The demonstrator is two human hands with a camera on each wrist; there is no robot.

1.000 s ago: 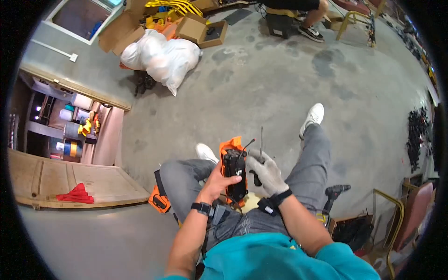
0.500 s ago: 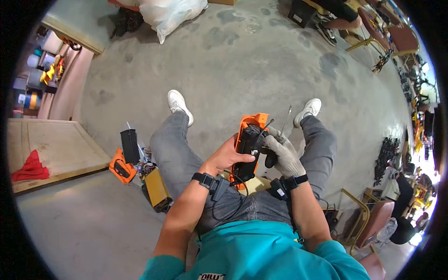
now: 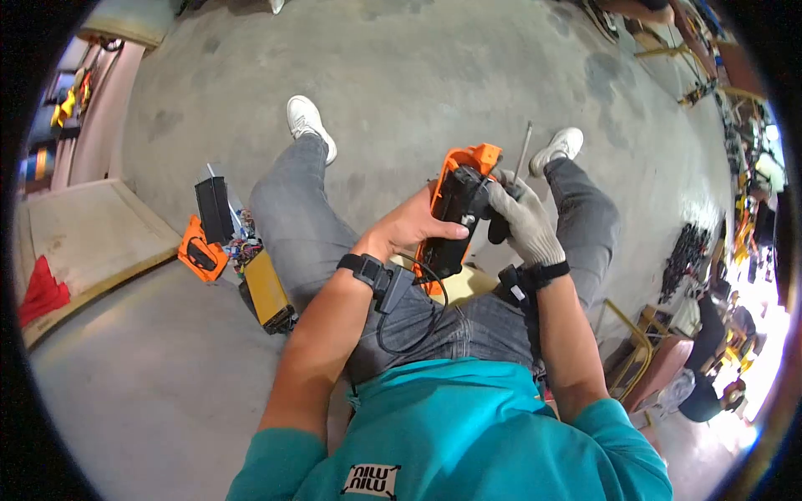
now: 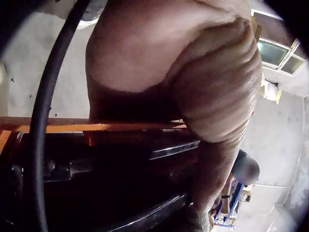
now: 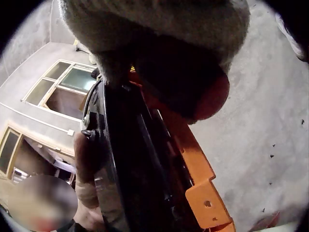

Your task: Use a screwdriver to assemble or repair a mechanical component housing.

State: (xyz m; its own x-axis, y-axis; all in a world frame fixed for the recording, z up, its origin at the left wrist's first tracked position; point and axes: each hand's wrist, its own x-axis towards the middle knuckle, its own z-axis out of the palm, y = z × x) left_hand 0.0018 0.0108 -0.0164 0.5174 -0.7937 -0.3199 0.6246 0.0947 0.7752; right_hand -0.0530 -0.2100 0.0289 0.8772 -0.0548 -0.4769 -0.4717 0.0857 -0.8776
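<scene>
An orange housing [image 3: 482, 156] with a black unit [image 3: 452, 219] inside is held over the lap in the head view. The bare left hand [image 3: 415, 222] grips its left side, thumb across the black front. At its upper right, the gloved right hand [image 3: 526, 219] holds a screwdriver [image 3: 524, 151] by its dark handle, shaft pointing up and away; glove fingertips are at the black unit's top. The left wrist view shows the left hand [image 4: 169, 63] against the black unit. In the right wrist view the glove [image 5: 159, 29] is beside the orange edge [image 5: 205, 193].
A yellow box [image 3: 267, 290], a black box [image 3: 215, 209] and another orange housing [image 3: 202, 250] lie on the floor at the left. A wooden panel [image 3: 96, 234] carries a red cloth [image 3: 43, 292]. Chairs and black parts [image 3: 687, 260] stand at the right.
The head view has tilted down, so the floor items at the left came into sight. Both hands and the orange housing appear higher and further right; the grips look the same.
</scene>
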